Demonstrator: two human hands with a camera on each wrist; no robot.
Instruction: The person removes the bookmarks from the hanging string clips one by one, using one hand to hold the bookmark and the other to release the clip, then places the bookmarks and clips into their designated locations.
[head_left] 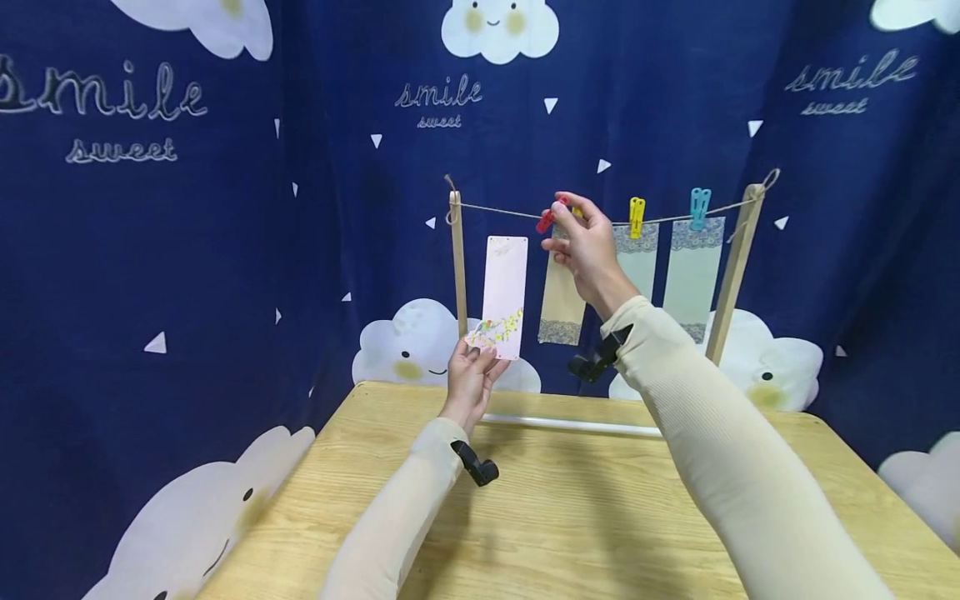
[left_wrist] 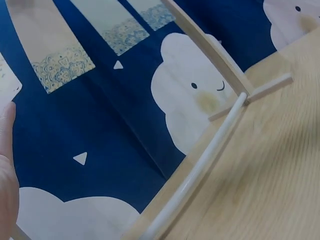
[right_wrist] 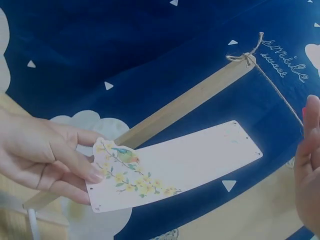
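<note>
My left hand (head_left: 471, 379) pinches the lower end of a pale pink card (head_left: 504, 279), with thumb in front and fingers behind. Yellow blossoms and a small bird decorate its lower part, clearest in the right wrist view, where the card (right_wrist: 195, 162) appears whole. The card stands upright below the left stretch of a twine line (head_left: 495, 210). Up at the twine, my right hand (head_left: 588, 250) pinches a red clothespin (head_left: 551, 217) between thumb and index finger. That hand partly covers a tan card (head_left: 562, 300) hanging behind it.
Two pale green cards hang farther right, under a yellow clothespin (head_left: 637, 218) and a blue clothespin (head_left: 700, 208). The twine runs between a left wooden post (head_left: 459, 267) and a right wooden post (head_left: 735, 271). A white rod (head_left: 570, 425) joins them low over the wooden table (head_left: 540, 500).
</note>
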